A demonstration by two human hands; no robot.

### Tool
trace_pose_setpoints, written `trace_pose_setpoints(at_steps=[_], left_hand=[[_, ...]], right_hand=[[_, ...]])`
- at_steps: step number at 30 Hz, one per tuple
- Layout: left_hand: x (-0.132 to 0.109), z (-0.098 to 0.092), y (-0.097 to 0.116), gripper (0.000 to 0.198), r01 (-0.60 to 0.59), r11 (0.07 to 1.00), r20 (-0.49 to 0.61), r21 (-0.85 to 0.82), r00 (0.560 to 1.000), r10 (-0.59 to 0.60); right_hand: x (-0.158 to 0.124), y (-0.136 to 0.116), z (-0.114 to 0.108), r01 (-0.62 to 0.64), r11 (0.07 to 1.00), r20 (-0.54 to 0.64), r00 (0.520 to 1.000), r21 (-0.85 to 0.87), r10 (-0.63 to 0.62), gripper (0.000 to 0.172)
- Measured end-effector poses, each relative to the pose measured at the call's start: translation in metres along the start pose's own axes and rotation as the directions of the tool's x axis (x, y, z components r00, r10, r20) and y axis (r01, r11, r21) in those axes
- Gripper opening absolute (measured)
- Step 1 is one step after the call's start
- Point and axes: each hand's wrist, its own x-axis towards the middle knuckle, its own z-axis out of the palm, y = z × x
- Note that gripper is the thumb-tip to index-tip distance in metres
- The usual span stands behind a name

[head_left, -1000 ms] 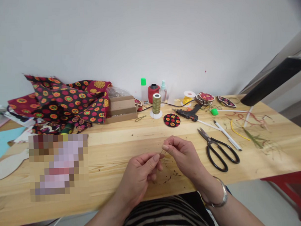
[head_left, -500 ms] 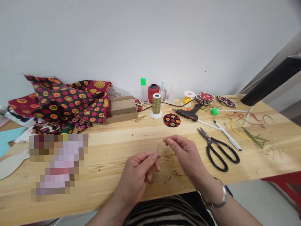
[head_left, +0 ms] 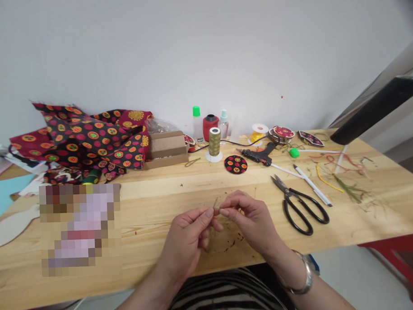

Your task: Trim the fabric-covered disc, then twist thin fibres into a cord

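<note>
A short piece of thin olive thread (head_left: 215, 202) stands up from between my fingertips. My left hand (head_left: 189, 232) pinches it between thumb and forefinger. Against those fingertips, the thumb and forefinger of my right hand (head_left: 251, 219) are pinched together on the thread too; most of it is hidden by the fingers. Beyond my hands lies a round patterned fabric disc (head_left: 235, 164), and behind it to the left stands a spool of olive thread (head_left: 214, 142). Black-handled scissors (head_left: 298, 204) rest to the right of my right hand, blades slightly apart.
A black glue gun (head_left: 260, 155), a white pen (head_left: 312, 186) and loose thread scraps (head_left: 353, 190) lie at the right. Patterned cloth (head_left: 100, 136) is heaped beside a cardboard box (head_left: 167, 149) at the back left. A blurred-out patch (head_left: 83, 227) covers something on the left.
My right hand has moved left and slightly down, so its fingertips now meet those of my left hand at the thread. My left hand has hardly moved.
</note>
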Motion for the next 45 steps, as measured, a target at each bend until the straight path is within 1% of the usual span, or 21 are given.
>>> trace_pose_setpoints(at_steps=[5, 11, 15, 21, 27, 34, 36, 41, 45], left_hand=[[-0.0006, 0.0007, 0.0001, 0.024, 0.011, 1.000, 0.017, 0.009, 1.000, -0.011], [-0.0020, 0.0017, 0.0007, 0.025, 0.020, 1.000, 0.029, -0.003, 0.999, -0.020], [-0.0012, 0.0011, -0.0001, 0.025, 0.031, 0.999, 0.031, -0.012, 0.999, -0.030], [-0.0016, 0.0017, 0.0011, 0.027, 0.010, 1.000, 0.031, 0.023, 0.999, -0.010], [-0.0021, 0.0022, 0.0021, 0.026, -0.006, 0.998, 0.007, 0.062, 1.000, 0.006], [-0.0010, -0.0009, -0.0018, 0.027, -0.021, 0.995, 0.016, 0.098, 1.000, 0.020], [-0.0013, -0.0015, -0.0028, 0.029, -0.026, 0.994, 0.022, 0.104, 0.999, 0.024], [-0.0022, -0.0001, -0.0018, 0.024, -0.026, 0.995, 0.014, 0.096, 1.000, 0.025], [-0.0018, 0.0000, -0.0016, 0.028, -0.024, 0.996, 0.028, 0.084, 0.999, 0.022]], right_hand=[[-0.0006, -0.0013, 0.0017, 0.037, 0.999, 0.038, 0.999, -0.029, -0.036, 0.008], [-0.0017, -0.0026, 0.0020, 0.030, 0.995, 0.068, 0.997, -0.097, -0.023, 0.013], [-0.0014, -0.0025, 0.0029, 0.044, 0.995, 0.057, 0.998, -0.088, -0.039, 0.013], [-0.0015, -0.0010, 0.0038, 0.051, 0.995, 0.054, 0.997, -0.089, -0.047, 0.013], [-0.0010, -0.0016, 0.0041, 0.083, 0.990, 0.051, 0.996, -0.116, -0.078, 0.008], [0.0008, -0.0042, 0.0030, 0.091, 0.979, 0.066, 0.995, -0.184, -0.080, 0.012], [0.0019, -0.0053, 0.0019, 0.078, 0.977, 0.056, 0.996, -0.200, -0.068, 0.013], [0.0048, -0.0050, 0.0008, 0.054, 0.976, 0.004, 0.999, -0.211, -0.055, 0.011], [0.0060, -0.0033, 0.0013, 0.039, 0.980, -0.013, 0.999, -0.196, -0.042, 0.010]])
